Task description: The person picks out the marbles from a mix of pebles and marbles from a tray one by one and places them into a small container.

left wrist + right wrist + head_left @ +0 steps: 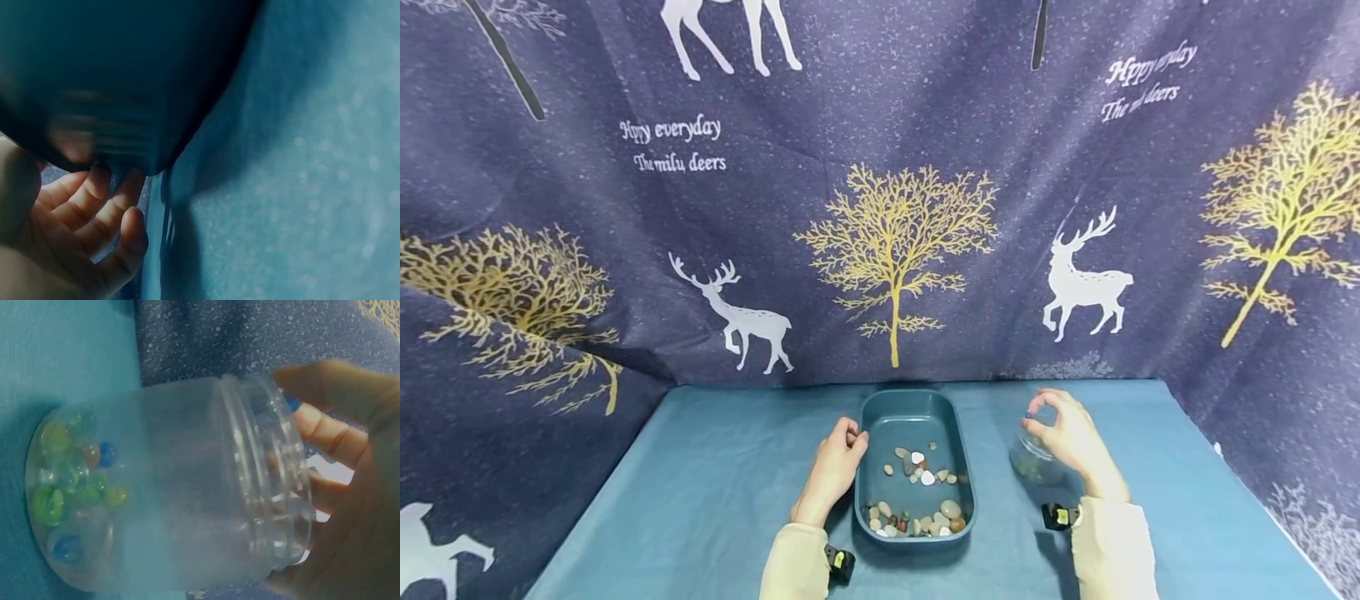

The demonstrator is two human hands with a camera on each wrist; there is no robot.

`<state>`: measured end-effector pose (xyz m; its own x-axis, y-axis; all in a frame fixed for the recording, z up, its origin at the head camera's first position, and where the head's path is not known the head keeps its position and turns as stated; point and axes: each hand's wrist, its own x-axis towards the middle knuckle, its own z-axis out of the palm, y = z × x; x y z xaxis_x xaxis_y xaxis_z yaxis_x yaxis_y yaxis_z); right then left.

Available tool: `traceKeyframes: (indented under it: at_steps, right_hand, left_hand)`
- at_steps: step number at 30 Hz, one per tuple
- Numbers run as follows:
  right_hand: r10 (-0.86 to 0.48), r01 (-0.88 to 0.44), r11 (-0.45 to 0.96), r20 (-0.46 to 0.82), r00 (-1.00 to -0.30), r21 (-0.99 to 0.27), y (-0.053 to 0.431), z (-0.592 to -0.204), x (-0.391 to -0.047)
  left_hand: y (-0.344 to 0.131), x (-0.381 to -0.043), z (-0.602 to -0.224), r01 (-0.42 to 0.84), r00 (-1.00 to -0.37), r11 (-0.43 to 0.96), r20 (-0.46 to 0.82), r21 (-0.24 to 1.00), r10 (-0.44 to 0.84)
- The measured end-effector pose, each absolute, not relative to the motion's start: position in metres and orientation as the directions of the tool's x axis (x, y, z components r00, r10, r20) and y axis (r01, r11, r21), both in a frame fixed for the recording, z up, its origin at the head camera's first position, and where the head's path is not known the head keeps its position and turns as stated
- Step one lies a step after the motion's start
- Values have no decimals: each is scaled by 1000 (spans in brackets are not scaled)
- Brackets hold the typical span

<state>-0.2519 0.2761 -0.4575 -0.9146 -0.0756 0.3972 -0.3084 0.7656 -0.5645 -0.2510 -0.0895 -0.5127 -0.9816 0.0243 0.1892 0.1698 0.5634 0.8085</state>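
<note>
My right hand pinches a small blue marble between thumb and forefinger at the mouth of a clear plastic jar. Several green, yellow and blue glass marbles lie in the jar's bottom; it stands upright on the table, right of the tray. My left hand rests at the left rim of a dark teal tray, fingers loosely bent and fingertips against its edge in the left wrist view. Inside the tray lie several pebbles, most along the near end, others around the middle.
A blue-green cloth covers the table. Behind it hangs a dark blue curtain printed with deer and trees, which also runs along both sides. A small black camera is strapped to each wrist.
</note>
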Motion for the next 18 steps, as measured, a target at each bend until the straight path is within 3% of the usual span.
traceKeyframes:
  at_steps: [5, 18]
  right_hand:
    - [-57, -258, 795, 356, -933, -549, 281, -464, -252]
    - [40, -34, 793, 108, -993, -608, 282, -469, -255]
  left_hand:
    - [-88, -252, -512, 164, -983, 561, 181, 811, 25]
    - [-92, -251, -512, 164, -984, 556, 178, 815, 29]
